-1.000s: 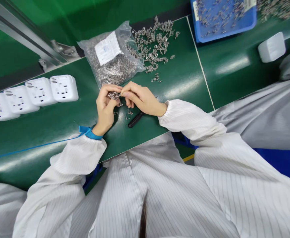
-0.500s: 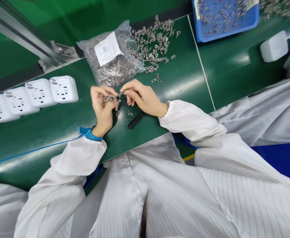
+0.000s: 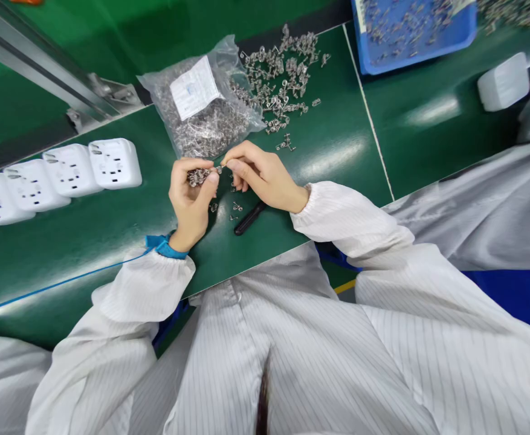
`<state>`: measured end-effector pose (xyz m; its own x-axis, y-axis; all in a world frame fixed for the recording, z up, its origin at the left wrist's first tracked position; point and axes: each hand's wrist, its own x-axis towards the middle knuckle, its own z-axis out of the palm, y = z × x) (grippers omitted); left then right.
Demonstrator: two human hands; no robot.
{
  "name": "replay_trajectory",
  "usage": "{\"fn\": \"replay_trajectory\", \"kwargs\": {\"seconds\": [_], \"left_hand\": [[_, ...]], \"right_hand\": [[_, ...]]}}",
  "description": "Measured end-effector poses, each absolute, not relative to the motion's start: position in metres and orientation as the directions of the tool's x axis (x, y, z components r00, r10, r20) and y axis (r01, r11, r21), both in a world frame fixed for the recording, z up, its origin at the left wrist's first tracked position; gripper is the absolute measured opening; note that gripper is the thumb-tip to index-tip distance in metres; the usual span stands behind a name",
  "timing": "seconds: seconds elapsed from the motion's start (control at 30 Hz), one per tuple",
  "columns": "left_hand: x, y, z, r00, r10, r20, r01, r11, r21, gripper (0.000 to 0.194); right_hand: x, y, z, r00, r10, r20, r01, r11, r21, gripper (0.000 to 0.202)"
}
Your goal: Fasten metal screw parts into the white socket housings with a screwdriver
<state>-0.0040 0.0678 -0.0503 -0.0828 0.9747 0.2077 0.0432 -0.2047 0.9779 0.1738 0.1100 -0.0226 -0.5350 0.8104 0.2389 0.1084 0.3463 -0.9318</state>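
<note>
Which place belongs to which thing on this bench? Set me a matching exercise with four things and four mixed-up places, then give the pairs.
Things
1. Black handle
2. White socket units
3. Blue wrist strap
4. Cluster of small metal pieces

Places
A. Around the wrist of the left hand
B. In the left hand's grip
C. Between the right hand and the near edge of the bench
D. In a row at the picture's left side

Pairs: 1-C, 2-D, 3-A, 4-B
</note>
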Motion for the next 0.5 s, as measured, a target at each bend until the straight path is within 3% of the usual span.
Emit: {"fn": "replay_trajectory", "kwargs": {"seconds": [0.1,0.5], "left_hand": [[0.0004,0.0699,-0.0475,-0.204,0.932,0.299,0.127,-0.277,0.952,0.025],[0.002,0.0736,-0.0436,-0.21,0.89,0.406,0.155,-0.379,0.912,0.017]], "right_hand": [[0.1735,0.1099,-0.0248,-0.532,0.811,0.242,0.093,0.34,-0.936,0.034],[0.1722,0.1117,-0.0231,-0.526,0.835,0.159,0.023,0.201,-0.979,0.034]]}}
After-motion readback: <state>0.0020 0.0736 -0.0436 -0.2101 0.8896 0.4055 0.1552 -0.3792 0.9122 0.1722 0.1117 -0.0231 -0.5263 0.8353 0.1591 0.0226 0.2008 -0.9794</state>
